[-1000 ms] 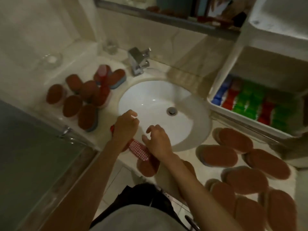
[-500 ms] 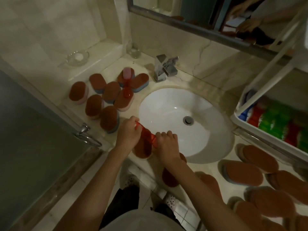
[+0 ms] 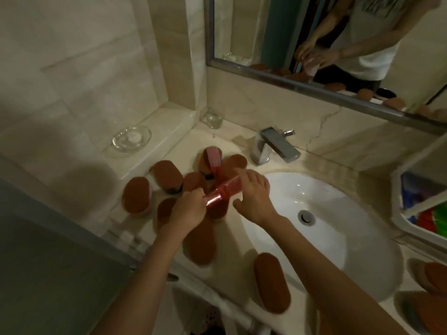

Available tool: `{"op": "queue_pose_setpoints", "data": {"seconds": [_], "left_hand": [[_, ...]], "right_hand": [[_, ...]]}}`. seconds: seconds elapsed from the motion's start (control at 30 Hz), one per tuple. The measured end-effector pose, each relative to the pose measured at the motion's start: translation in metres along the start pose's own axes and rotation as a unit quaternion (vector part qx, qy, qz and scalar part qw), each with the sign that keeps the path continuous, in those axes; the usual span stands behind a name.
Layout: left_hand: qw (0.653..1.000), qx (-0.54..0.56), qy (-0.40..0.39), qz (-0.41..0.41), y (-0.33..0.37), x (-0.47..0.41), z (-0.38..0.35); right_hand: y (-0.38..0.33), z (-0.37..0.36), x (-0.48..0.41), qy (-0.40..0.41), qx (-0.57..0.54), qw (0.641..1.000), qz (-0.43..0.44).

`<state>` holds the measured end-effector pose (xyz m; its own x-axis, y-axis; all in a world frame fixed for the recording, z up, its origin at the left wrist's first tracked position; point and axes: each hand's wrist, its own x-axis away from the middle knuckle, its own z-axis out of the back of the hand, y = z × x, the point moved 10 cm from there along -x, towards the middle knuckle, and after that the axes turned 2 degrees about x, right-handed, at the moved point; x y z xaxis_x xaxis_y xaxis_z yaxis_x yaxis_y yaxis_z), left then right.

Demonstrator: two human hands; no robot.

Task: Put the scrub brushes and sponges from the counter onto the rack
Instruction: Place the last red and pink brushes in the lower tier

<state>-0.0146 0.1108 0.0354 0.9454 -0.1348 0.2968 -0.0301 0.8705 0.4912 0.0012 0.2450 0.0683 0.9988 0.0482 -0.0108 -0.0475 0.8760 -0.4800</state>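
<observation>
My left hand [image 3: 189,209] is shut on one end of a red scrub brush [image 3: 223,193], left of the sink. My right hand [image 3: 254,197] rests against the brush's other end, fingers partly spread around it. A second red brush [image 3: 214,159] lies on the pile of brown oval sponges [image 3: 167,175] behind my hands. More brown sponges [image 3: 272,282] lie along the counter's front edge and at the far right [image 3: 433,274]. The white rack [image 3: 416,213] at the right edge holds coloured brushes [image 3: 433,213].
A white sink basin [image 3: 314,238] with a drain fills the middle. A chrome faucet [image 3: 273,146] stands behind it, with a glass [image 3: 214,118] and a glass soap dish [image 3: 131,139] on the ledge to the left. A mirror [image 3: 314,32] hangs above. A glass shower door [image 3: 48,274] is at lower left.
Both hands carried the red brush from the counter's front edge up and left to the sponge pile beside the sink. The view swung left, so the rack slid to the right edge.
</observation>
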Motion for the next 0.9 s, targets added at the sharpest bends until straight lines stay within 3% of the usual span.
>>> {"op": "queue_pose_setpoints", "data": {"seconds": [0.1,0.2,0.37,0.67,0.77,0.9], "left_hand": [[0.996,0.079,0.008,0.05,-0.043,-0.033,0.013],[0.98,0.178,0.022,0.083,-0.068,-0.061,0.023],[0.953,0.285,0.03,0.094,-0.076,-0.093,0.031],[0.95,0.298,0.051,0.079,-0.067,-0.099,0.047],[0.96,0.27,0.067,0.035,-0.052,-0.099,0.057],[0.979,0.188,0.064,-0.052,-0.002,-0.091,0.068]], "right_hand": [[0.018,-0.018,-0.027,0.051,-0.144,0.983,-0.106],[0.033,-0.048,-0.051,0.005,-0.117,0.971,-0.207],[0.038,-0.081,-0.096,-0.033,-0.08,0.964,-0.25],[0.04,-0.084,-0.112,-0.056,-0.055,0.956,-0.283],[0.032,-0.062,-0.105,-0.026,-0.062,0.966,-0.25],[0.05,-0.023,-0.066,0.02,-0.083,0.958,-0.274]]}}
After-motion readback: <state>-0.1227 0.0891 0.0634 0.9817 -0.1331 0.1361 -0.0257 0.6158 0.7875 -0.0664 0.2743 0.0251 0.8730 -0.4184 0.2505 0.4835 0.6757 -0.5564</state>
